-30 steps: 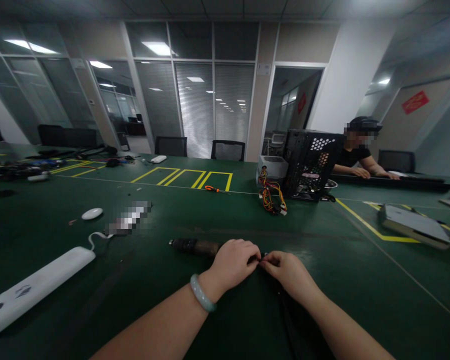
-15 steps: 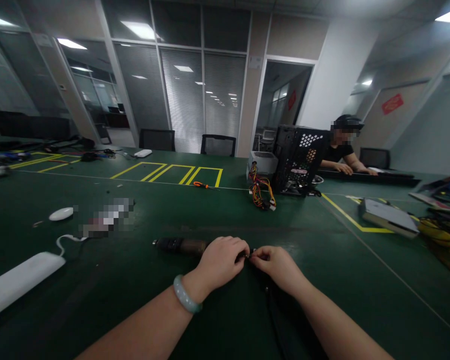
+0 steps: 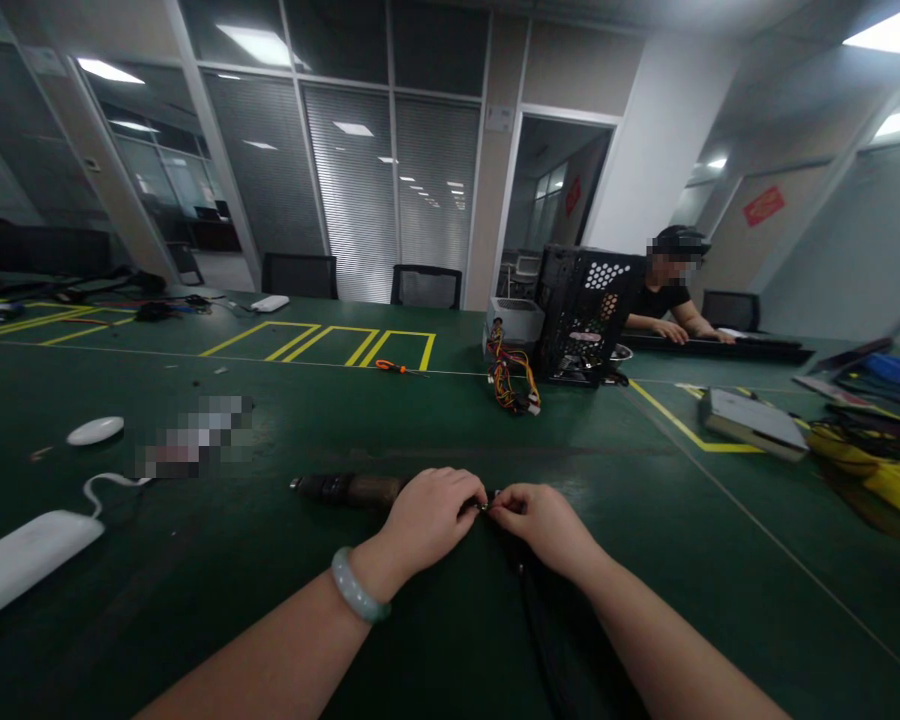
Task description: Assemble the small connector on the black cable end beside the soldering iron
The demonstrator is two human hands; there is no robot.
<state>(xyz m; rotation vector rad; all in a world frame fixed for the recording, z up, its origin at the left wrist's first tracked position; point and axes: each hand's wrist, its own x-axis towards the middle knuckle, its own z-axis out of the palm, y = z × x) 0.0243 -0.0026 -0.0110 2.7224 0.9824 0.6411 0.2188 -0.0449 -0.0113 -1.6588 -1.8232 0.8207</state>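
On the green table lies a dark inline electric screwdriver [image 3: 356,490], its metal tip pointing left. My left hand [image 3: 436,515], with a pale bangle on the wrist, is closed around its rear end. Close by, my right hand [image 3: 536,515] pinches a small plug at that end; the fingers mostly cover it. A black cable [image 3: 529,610] runs from below my right hand toward the front edge of the view. The fingertips of both hands almost meet, so the joint between plug and screwdriver is hard to make out.
A black computer case [image 3: 585,315] and a power supply [image 3: 516,322] with coloured wires stand ahead. An orange-handled screwdriver [image 3: 391,367] lies beyond my hands. White power strip [image 3: 34,560] and mouse [image 3: 95,431] are left. A grey box [image 3: 750,422] and a seated person [image 3: 671,300] are right.
The whole view has shifted slightly, so everything sits a little further left. Both hands keep their hold at the screwdriver's rear end, with only small finger movement.
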